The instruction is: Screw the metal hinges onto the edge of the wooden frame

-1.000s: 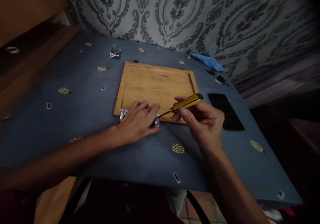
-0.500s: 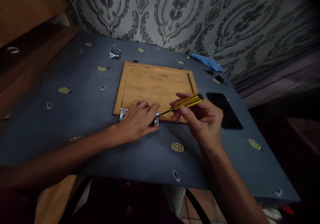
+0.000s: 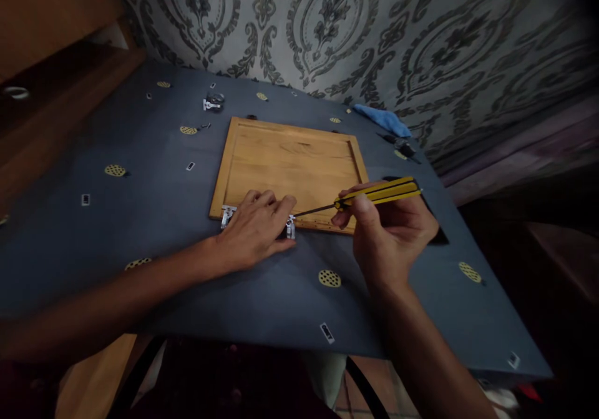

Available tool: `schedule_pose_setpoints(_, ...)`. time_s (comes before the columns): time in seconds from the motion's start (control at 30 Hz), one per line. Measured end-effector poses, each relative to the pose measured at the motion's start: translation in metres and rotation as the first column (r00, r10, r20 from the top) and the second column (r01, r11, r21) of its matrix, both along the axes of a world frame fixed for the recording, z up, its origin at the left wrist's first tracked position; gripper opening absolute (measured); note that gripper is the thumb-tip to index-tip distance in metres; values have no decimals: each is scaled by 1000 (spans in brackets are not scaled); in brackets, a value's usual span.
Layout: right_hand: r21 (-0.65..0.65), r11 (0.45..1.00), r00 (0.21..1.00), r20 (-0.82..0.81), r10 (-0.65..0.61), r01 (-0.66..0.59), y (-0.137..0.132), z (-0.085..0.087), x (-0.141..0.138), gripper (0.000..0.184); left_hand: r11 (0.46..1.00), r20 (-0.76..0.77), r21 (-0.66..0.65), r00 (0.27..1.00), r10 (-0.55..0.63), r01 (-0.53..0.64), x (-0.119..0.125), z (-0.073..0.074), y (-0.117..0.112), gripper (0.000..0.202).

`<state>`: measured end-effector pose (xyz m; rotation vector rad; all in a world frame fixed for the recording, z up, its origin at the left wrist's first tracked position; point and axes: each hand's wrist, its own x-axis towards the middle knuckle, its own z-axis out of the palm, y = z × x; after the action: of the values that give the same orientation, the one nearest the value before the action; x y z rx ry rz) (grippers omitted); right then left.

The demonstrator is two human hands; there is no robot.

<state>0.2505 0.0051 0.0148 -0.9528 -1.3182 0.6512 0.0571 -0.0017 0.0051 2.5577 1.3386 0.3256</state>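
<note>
A framed wooden panel (image 3: pixel 294 163) lies flat with two metal hinges along its near edge. My left hand (image 3: pixel 255 228) is over that edge, its fingers bent onto the wood and its thumb below. Between thumb and index finger it holds the right hinge (image 3: pixel 291 226), partly covered. The left hinge (image 3: pixel 227 216) shows beside the knuckles. In my right hand (image 3: pixel 390 235) is a yellow and black screwdriver (image 3: pixel 379 193), its handle held between thumb and fingers. The shaft points left, with its tip at the right hinge; whether it sits in a screw is too small to tell.
A loose hinge (image 3: pixel 214 102) lies on the blue patterned tablecloth (image 3: pixel 154 219) at the back left. To the right are a blue cloth (image 3: pixel 384 120), a dark tool-like object (image 3: pixel 403 147) and a dark phone (image 3: pixel 440 236), mostly behind my right hand. A patterned wall (image 3: pixel 276 25) borders the table.
The screwdriver handle has swung to the right and lies flatter, and my right hand has shifted right with it. My left hand keeps its place on the hinge.
</note>
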Motion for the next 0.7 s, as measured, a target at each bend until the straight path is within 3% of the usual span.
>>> schedule_pose_setpoints(0.27, -101, 989, 990, 83, 113, -105, -1, -2, 4, 29, 1000, 11, 5, 1000, 2, -2, 0, -4, 0, 52)
schedule_pose_setpoints(0.7, -133, 980, 982, 99, 160, -146, -1, -2, 6, 18, 1000, 7, 3, 1000, -3, 3, 0, 0, 0, 48)
